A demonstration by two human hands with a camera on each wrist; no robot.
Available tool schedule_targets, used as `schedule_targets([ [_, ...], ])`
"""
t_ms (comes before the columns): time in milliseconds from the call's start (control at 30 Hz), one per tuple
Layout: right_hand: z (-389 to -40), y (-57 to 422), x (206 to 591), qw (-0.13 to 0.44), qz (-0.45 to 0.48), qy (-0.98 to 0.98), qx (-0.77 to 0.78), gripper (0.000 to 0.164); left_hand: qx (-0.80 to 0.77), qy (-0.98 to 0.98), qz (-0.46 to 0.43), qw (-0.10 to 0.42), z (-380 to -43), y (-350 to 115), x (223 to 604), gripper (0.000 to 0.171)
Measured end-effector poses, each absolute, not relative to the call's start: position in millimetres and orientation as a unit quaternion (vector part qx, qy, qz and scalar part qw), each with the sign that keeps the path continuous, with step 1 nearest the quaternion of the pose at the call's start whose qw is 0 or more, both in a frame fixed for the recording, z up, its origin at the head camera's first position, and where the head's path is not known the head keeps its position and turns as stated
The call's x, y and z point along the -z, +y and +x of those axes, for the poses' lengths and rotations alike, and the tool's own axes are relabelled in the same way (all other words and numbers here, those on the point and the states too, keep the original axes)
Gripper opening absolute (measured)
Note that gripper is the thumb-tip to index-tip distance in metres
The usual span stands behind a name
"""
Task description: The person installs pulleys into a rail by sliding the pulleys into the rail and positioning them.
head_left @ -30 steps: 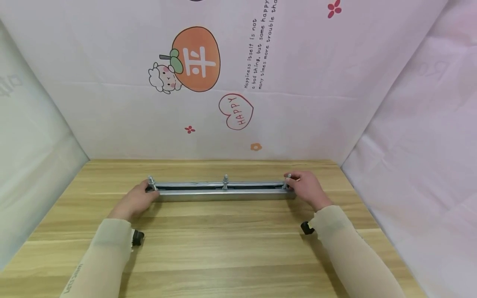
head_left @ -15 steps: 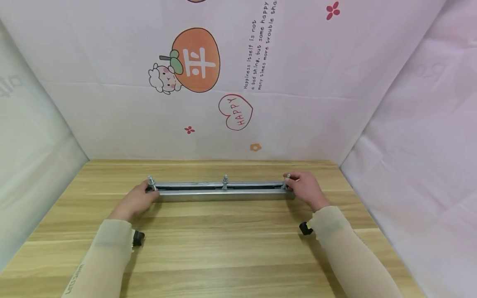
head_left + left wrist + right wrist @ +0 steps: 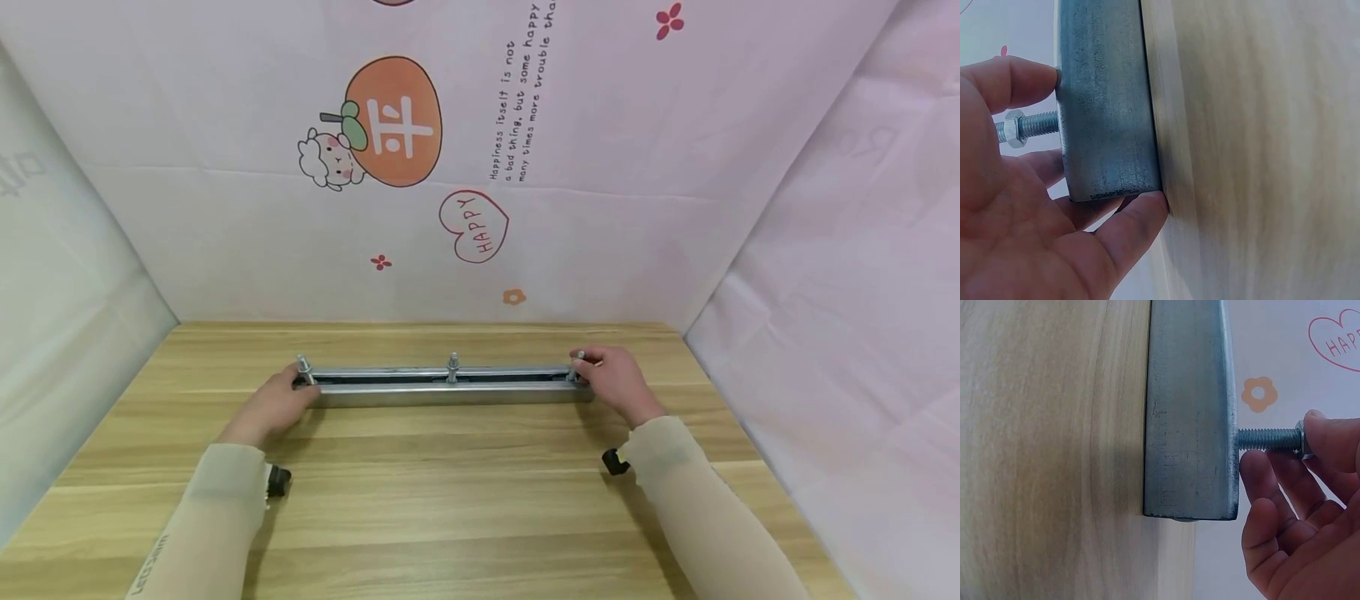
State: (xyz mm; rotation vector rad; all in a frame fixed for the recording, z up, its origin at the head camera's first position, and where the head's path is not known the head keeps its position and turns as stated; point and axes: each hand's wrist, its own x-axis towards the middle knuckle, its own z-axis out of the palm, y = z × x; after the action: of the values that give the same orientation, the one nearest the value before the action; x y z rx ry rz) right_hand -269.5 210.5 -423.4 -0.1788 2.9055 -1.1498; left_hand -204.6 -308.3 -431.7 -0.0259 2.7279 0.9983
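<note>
A slotted metal channel (image 3: 442,397) lies across the far part of the table, with threaded bolts standing up at its left end, middle and right end. My left hand (image 3: 273,406) grips the channel's left end; in the left wrist view the thumb is on the upper edge and fingers curl round the end. Beside that thumb stands the left bolt (image 3: 1041,124) with a hex nut (image 3: 1015,129). My right hand (image 3: 618,382) pinches the nut (image 3: 1302,439) on the right bolt (image 3: 1266,439), above the channel. The middle bolt (image 3: 453,367) also carries a nut and is untouched.
The wood-grain table (image 3: 450,500) reaches back to a white printed cloth (image 3: 600,208). Similar cloth hangs at the left (image 3: 67,250) and right (image 3: 840,333) sides. Black wrist cameras, such as the one under the right sleeve (image 3: 615,461), hang close to the tabletop.
</note>
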Motion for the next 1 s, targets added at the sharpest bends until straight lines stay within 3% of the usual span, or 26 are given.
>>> schedule_targets([
  [400, -263, 209, 423, 0.008, -0.060, 0.929, 0.365, 0.033, -0.343, 0.931, -0.004, 0.123, -201, -311, 431, 0.081],
  [633, -264, 217, 422, -0.003, -0.078, 0.926, 0.369, 0.039, -0.351, 0.931, -0.011, 0.097, -206, -310, 431, 0.079],
  [833, -253, 221, 413, 0.005, -0.062, 0.928, 0.368, 0.059, -0.329, 0.942, -0.020, 0.065, -196, -311, 434, 0.080],
  [1000, -234, 216, 391, -0.030, -0.060, 0.945, 0.320, 0.071, -0.298, 0.953, -0.030, 0.044, -176, -308, 420, 0.087],
])
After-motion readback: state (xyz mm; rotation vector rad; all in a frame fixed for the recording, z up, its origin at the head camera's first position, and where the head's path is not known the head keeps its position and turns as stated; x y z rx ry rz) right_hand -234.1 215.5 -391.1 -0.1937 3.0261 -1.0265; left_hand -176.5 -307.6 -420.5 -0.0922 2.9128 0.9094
